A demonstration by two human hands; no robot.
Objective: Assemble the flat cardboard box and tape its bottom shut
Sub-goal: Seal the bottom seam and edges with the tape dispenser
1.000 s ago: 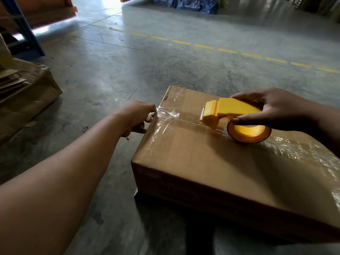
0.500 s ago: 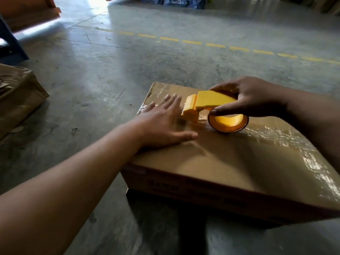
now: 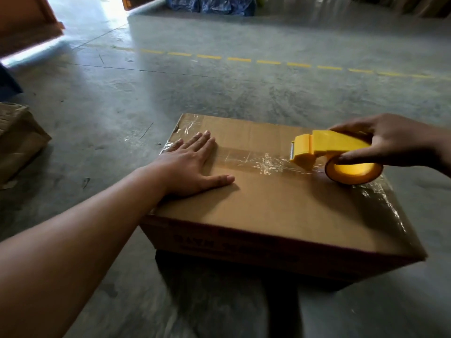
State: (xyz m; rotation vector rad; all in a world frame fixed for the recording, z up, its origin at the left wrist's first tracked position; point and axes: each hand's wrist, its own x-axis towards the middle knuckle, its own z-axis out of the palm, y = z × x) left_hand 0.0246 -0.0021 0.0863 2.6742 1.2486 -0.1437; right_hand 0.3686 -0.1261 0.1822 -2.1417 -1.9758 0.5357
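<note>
Taping step: left hand (image 3: 192, 164) lies flat, released, on the brown cardboard box (image 3: 280, 206); right hand (image 3: 390, 140) grasps the yellow plastic tape dispenser (image 3: 327, 152); next, likely cutting the clear tape (image 3: 256, 159).

Box (image 3: 280, 206) on floor (image 3: 219, 93) — dispenser (image 3: 327, 150) atop, right.

A grey concrete floor (image 3: 219, 89), scuffed and stained, is crossed by a dashed yellow line (image 3: 268, 62). Bright daylight is cast onto it from an opening (image 3: 92, 11) at the far left. Blue wrapped bundles (image 3: 214, 4) are seen at the far edge. A cardboard stack (image 3: 17, 140) is set at the left.
</note>
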